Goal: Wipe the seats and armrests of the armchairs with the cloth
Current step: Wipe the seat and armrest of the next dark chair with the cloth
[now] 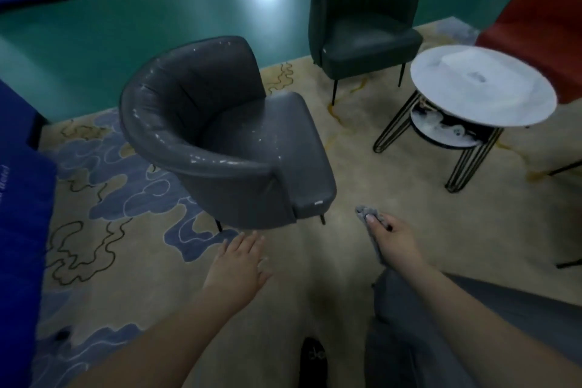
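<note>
Cloth [365, 213] sits bunched in right hand [390, 239], fingers curled round it, ready for wiping. Left hand [242, 261] hangs flat, empty, fingers spread, likely reaching to steady grey armchair [220, 135] just ahead. Green armchair [362, 19] stands well apart, beside round surface [516, 110].

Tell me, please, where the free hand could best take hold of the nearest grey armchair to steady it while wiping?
Probably the rolled top edge of the near armrest of the grey armchair, taken from above on the person's side. That rim is rounded and thick enough for fingers to curl over, and it lies closest to the open left hand, while the right hand holds the cloth.
</note>
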Tool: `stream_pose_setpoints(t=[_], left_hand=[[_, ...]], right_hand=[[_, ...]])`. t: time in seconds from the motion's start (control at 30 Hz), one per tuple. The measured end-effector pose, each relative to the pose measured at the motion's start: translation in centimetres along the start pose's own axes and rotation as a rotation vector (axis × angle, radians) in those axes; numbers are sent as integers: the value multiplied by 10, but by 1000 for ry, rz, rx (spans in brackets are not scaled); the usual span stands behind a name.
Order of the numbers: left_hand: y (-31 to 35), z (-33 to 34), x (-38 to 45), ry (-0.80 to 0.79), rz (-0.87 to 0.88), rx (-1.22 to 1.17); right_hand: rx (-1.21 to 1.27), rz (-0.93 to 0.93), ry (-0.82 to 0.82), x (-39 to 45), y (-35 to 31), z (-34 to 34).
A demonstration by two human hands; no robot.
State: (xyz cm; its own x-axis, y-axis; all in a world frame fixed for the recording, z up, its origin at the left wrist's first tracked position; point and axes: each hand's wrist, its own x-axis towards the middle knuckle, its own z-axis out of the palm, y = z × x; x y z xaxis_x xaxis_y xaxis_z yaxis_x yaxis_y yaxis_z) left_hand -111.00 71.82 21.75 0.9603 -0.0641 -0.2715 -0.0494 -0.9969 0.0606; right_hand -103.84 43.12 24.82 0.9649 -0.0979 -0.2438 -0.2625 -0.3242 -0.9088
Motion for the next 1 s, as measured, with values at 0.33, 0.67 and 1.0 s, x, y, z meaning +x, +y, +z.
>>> stream_pose_setpoints(t=[0.33, 0.67, 1.0], left_hand=[[-25, -36, 128, 62, 10, 8], [-86, -76, 294, -8, -15, 41], [-150, -107, 392, -48, -151, 57]], right_hand=[[3, 9, -57, 121, -47, 15], [-134, -35, 27, 270, -109, 36], [-211, -58, -46, 387, -161, 80]])
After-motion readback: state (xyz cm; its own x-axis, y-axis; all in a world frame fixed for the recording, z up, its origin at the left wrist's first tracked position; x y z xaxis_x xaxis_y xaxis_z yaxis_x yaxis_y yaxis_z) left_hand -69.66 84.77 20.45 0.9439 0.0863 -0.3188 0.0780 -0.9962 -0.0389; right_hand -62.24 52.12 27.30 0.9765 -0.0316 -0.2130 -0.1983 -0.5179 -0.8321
